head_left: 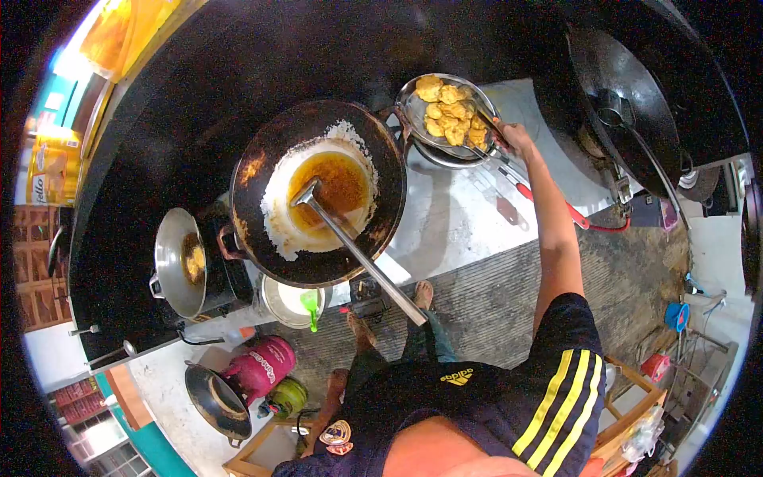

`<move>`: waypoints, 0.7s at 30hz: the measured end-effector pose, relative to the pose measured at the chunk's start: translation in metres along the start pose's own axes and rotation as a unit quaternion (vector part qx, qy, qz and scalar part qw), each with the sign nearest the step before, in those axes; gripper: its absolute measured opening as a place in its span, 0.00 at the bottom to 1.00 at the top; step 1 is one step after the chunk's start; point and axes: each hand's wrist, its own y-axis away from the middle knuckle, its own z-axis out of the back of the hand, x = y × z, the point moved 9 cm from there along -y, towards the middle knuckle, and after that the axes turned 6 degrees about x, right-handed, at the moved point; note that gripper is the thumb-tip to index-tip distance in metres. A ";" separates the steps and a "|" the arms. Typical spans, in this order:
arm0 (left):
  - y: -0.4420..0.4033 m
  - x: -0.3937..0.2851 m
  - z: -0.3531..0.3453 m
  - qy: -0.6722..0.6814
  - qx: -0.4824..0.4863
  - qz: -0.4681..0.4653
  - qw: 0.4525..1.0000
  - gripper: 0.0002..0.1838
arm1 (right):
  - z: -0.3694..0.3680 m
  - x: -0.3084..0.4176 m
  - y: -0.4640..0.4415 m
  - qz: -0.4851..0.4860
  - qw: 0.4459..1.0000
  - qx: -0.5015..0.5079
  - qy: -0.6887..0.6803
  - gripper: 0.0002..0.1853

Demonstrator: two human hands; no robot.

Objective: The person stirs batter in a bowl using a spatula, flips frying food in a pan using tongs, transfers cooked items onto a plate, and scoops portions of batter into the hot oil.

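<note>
Aluminium wok, small, one unit: located at far left, one piece of food inside. One shallow black pan rests below it, beside two gas cylinders, one pink and one green. One white bucket stands next, with one green utensil at its edge.

The left hand is low beside the body; its grip cannot be determined.

Large wok, one unit: two side handles, brown liquid at centre. One steel turner lies in it. Long axis: diagonal; blade toward upper left, handle end toward lower right, crossing the near rim and overhanging toward the person's two feet.

Round metal tray, one unit: positioned just beside the wok's right handle, with little clearance. Several golden fried pieces overlap; exact count not determinable. The right hand is closed around the handle of one metal utensil, which points toward upper left over the tray's right rim.

Right of the tray, the metal worktop offers open room up to one large dark wok, which contains one long-handled ladle, its handle running down and right
</note>
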 end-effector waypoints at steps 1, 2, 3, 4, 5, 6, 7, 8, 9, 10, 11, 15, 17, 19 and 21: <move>0.002 0.005 0.007 0.031 -0.043 0.039 0.998 0.11 | -0.005 0.001 -0.003 -0.009 0.999 0.036 -0.038 0.24; 0.005 0.008 0.007 0.063 -0.055 0.053 0.995 0.11 | -0.003 0.003 -0.005 -0.011 0.999 0.038 -0.010 0.25; 0.004 0.009 0.006 0.079 -0.056 0.059 0.994 0.12 | 0.000 0.008 -0.005 -0.013 0.999 0.041 0.019 0.25; 0.004 0.010 0.005 0.094 -0.057 0.065 0.992 0.12 | 0.003 0.013 -0.005 -0.014 0.998 0.044 0.047 0.25; 0.003 0.010 0.004 0.102 -0.057 0.068 0.991 0.12 | 0.004 0.023 0.005 0.015 0.998 0.050 0.030 0.25; 0.001 0.011 0.003 0.108 -0.056 0.070 0.990 0.12 | 0.011 0.028 0.016 0.007 0.999 0.033 0.041 0.26; 0.000 0.011 0.003 0.116 -0.057 0.073 0.989 0.12 | 0.019 0.033 0.024 0.000 0.998 0.017 0.054 0.27; -0.001 0.013 0.004 0.125 -0.058 0.074 0.988 0.13 | 0.027 0.035 0.031 -0.007 0.998 0.005 0.068 0.28; -0.003 0.014 0.005 0.135 -0.062 0.077 0.986 0.13 | 0.036 0.042 0.040 0.007 0.988 0.009 0.154 0.28; -0.005 0.015 0.005 0.148 -0.066 0.086 0.983 0.13 | 0.043 0.047 0.049 0.029 0.970 0.017 0.241 0.29; -0.010 0.017 0.005 0.165 -0.072 0.096 0.979 0.14 | 0.053 0.054 0.065 0.073 0.970 -0.040 0.228 0.30; -0.031 0.012 0.006 0.270 -0.096 0.179 0.941 0.15 | 0.072 0.049 0.094 0.093 0.983 -0.001 0.160 0.27; -0.038 0.011 0.015 0.313 -0.107 0.216 0.919 0.15 | 0.072 0.069 0.122 0.135 0.978 -0.011 0.159 0.27; -0.048 0.014 0.018 0.343 -0.105 0.233 0.904 0.16 | 0.039 0.089 0.143 0.179 0.969 0.079 0.148 0.27; -0.063 0.021 0.016 0.367 -0.080 0.245 0.894 0.17 | -0.020 0.155 0.196 0.261 0.941 0.096 0.194 0.27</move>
